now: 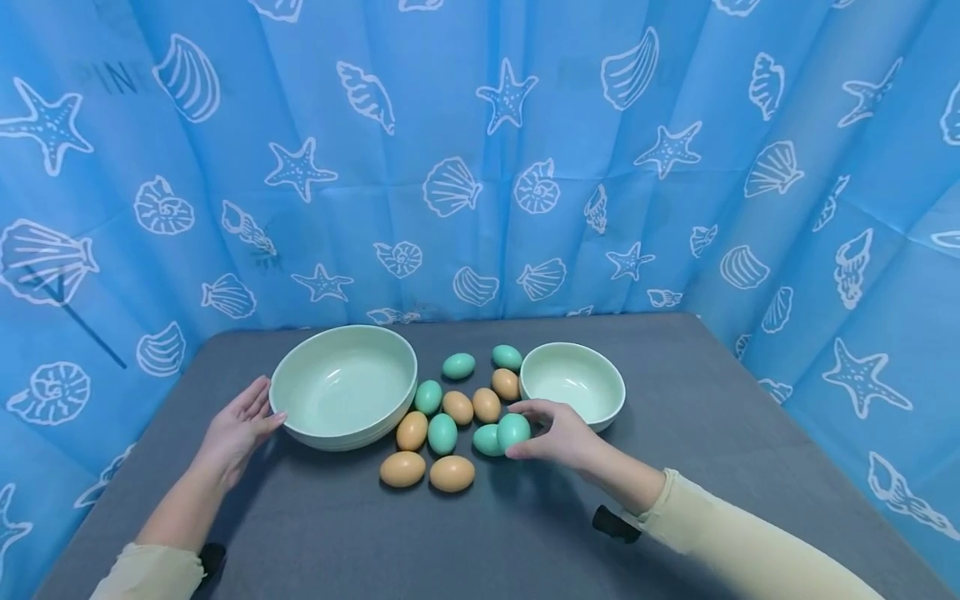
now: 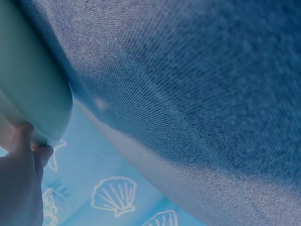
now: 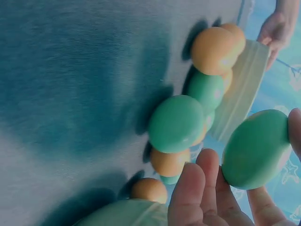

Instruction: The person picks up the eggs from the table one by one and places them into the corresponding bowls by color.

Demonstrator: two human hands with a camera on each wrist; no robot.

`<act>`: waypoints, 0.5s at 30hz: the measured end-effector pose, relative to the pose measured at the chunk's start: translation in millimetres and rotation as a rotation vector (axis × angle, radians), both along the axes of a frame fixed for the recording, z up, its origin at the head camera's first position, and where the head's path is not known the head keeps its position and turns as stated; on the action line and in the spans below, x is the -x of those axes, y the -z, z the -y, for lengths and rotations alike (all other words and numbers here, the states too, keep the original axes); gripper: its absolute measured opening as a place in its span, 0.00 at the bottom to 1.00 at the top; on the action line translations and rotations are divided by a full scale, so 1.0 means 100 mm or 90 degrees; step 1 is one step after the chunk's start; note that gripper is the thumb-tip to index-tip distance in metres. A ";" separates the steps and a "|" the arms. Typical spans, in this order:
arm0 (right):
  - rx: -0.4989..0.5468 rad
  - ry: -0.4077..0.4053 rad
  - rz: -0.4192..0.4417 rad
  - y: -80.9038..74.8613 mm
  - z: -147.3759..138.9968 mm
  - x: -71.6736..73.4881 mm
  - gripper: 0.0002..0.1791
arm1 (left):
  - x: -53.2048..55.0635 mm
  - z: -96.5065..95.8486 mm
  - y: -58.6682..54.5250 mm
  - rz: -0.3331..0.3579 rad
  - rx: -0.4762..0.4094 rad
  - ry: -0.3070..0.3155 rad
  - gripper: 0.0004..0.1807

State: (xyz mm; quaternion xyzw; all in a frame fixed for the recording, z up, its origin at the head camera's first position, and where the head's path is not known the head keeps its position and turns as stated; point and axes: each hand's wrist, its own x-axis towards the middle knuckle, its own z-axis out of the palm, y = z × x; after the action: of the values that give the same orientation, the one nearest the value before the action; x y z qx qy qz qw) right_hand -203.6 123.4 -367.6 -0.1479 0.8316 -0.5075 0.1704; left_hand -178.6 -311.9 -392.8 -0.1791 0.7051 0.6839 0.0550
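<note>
A: Hands vs the big bowl (image 1: 345, 392)?
B: Left hand (image 1: 231, 432) touching its left side, fingers extended. Right hand (image 1: 561, 435), off its right, pinching a green egg (image 1: 514, 432).
A: Counts?
B: Right of it: six brown eggs (image 1: 452, 473), six green including held, one small bowl (image 1: 573, 383).
</note>
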 end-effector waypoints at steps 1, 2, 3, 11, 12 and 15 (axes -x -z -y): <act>0.002 0.000 0.001 -0.01 0.02 0.01 0.33 | 0.00 0.00 0.00 0.001 -0.001 0.000 0.46; 0.004 0.001 0.003 -0.02 0.03 0.01 0.33 | 0.00 0.00 0.00 0.003 -0.002 -0.002 0.46; 0.008 -0.001 0.008 -0.03 0.05 0.02 0.33 | 0.00 0.00 0.00 0.004 -0.004 -0.005 0.46; 0.043 0.018 0.046 -0.13 0.19 0.09 0.33 | 0.00 -0.01 -0.01 0.004 0.005 -0.007 0.46; 0.049 0.019 0.050 -0.14 0.21 0.09 0.33 | 0.00 -0.01 -0.01 0.004 0.005 -0.009 0.46; 0.057 0.020 0.054 -0.18 0.26 0.11 0.33 | -0.01 -0.02 -0.01 0.000 0.006 -0.011 0.46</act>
State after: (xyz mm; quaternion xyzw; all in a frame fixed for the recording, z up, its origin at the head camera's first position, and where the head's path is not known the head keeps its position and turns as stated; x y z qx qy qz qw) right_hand -214.5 97.0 -350.1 -0.1208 0.8025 -0.5523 0.1906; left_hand -177.9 -310.0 -392.2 -0.1856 0.7069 0.6809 0.0479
